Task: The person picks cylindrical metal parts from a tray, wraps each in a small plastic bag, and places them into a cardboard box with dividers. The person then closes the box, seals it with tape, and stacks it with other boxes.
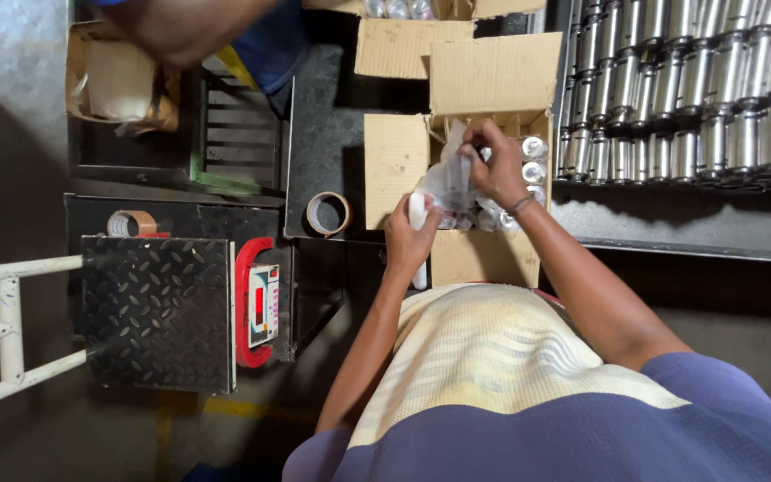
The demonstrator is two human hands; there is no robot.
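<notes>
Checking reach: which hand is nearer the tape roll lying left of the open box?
Left. The left hand is just right of the tape roll; the right hand is farther right, over the open box.

You've got a brown corrugated cardboard box (396, 159) holding shiny silver metal cylinders (534, 148). Beside you: black diamond-tread steel scale platform (155, 312), red handle (244, 303).

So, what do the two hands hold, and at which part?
Right hand pinches the clear plastic bag at its top, over the open box. Left hand grips a white object; which part cannot be told.
</notes>
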